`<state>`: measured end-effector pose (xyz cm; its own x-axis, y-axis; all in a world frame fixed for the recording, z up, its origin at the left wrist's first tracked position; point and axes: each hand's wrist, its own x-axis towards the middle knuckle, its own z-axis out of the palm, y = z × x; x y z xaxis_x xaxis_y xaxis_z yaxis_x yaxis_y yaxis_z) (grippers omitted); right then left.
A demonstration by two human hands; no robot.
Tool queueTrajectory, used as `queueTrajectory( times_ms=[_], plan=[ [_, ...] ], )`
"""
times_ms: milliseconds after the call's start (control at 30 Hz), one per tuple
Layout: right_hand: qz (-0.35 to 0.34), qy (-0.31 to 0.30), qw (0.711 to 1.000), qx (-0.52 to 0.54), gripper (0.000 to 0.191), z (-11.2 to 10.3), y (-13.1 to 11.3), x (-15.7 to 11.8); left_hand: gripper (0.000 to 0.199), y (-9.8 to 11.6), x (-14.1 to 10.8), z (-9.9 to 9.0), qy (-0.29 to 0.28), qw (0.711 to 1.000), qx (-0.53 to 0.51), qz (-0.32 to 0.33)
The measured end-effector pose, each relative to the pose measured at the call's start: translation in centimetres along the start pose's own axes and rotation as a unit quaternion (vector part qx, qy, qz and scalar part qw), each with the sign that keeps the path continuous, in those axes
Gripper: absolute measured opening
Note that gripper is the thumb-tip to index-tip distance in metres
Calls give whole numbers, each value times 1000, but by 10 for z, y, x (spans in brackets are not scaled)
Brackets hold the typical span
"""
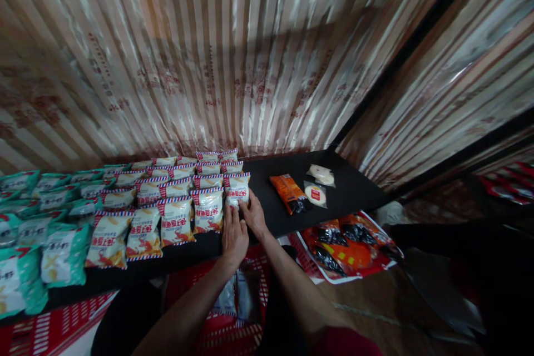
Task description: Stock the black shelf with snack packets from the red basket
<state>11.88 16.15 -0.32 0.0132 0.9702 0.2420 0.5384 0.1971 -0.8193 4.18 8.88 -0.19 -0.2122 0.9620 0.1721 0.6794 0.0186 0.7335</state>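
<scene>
At the right end of the front row on a black shelf stands a white snack bag with red lettering and striped edges. My left hand presses its fingers against the lower front of this bag. From the right side, my right hand holds the same bag's lower corner, its fingertips partly hidden. Close by on the left is a matching snack bag; several more stand in rows behind and beside it.
Teal snack bags fill the shelf's left end. Right of my hands lie an orange packet and white round packets. Below are a red basket with bags inside and a basket of orange packets. Pleated sheeting hangs behind.
</scene>
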Motion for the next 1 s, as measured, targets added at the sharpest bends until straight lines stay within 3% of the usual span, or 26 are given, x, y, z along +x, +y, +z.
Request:
queueTrajectory(
  times_ms=[167, 367, 533, 800, 1000],
  plan=[
    [3, 31, 999, -28, 55, 0, 1, -3, 51, -1, -2, 2, -4, 1000, 17, 14],
    [-2, 4, 999, -40, 54, 0, 2, -5, 52, -2, -1, 2, -25, 999, 19, 11],
    [11, 60, 996, -58, 57, 0, 2, -13, 51, 1, -5, -2, -6, 1000, 6, 27],
    [5, 150, 988, -32, 45, -9, -11, -52, 45, 6, -21, -15, -44, 998, -6, 36],
    [70, 113, 989, 59, 40, -11, -23, -88, 41, 3, -45, -24, -77, 995, -33, 60]
  ],
)
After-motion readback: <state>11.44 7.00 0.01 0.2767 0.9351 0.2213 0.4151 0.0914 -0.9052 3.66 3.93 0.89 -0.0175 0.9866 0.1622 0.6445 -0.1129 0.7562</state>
